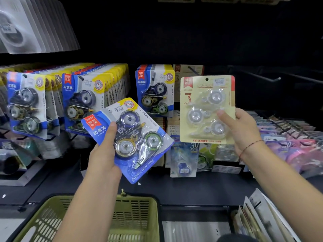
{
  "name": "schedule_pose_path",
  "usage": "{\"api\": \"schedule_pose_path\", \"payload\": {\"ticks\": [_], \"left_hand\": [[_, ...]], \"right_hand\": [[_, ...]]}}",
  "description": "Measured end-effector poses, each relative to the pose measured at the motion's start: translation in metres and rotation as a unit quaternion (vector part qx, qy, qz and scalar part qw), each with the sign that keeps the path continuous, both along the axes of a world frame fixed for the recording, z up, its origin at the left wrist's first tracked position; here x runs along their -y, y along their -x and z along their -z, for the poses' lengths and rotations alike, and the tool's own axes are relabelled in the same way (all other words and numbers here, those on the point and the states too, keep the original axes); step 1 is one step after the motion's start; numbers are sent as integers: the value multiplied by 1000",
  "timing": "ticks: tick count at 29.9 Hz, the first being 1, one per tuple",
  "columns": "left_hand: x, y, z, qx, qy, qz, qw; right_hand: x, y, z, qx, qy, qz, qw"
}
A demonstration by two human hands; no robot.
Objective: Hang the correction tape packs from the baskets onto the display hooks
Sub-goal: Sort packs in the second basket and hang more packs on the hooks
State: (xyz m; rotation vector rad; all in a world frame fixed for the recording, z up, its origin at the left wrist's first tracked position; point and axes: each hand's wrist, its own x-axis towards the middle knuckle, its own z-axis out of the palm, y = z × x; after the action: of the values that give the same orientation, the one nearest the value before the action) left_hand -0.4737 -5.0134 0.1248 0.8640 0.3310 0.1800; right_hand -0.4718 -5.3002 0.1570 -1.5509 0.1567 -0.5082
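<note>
1. Hands each hold one pack. Left hand grips a tilted blue correction tape pack, thumb across its front. Right hand pinches an upright cream correction tape pack.
2. Fingers behind both packs are hidden, and the upper-left hanging packs are blurred.
3. Green basket below is cut off. Hung blue packs fill the rows behind, beside a bare hook.

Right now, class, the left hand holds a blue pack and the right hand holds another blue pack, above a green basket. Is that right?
Not quite: in the head view the right hand holds a beige pack, not blue. The left hand does hold a blue pack, above the green basket.
</note>
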Motion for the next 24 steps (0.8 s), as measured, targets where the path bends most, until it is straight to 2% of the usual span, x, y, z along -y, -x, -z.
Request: {"api": "schedule_pose_path", "payload": {"ticks": [3,10,21,24], "left_hand": [[0,-1,-1,-1,-5,-2,1000],[4,2,-2,-9,0,-2,1000],[4,-4,-2,-31,-3,15,999],[1,-11,1,-39,4,24,999]], "right_hand": [[1,-2,-2,9,23,19,1000],[5,-26,1,-54,54,18,997],[5,-177,-13,-152,141,127,970],[1,-209,-16,-181,121,147,965]]}}
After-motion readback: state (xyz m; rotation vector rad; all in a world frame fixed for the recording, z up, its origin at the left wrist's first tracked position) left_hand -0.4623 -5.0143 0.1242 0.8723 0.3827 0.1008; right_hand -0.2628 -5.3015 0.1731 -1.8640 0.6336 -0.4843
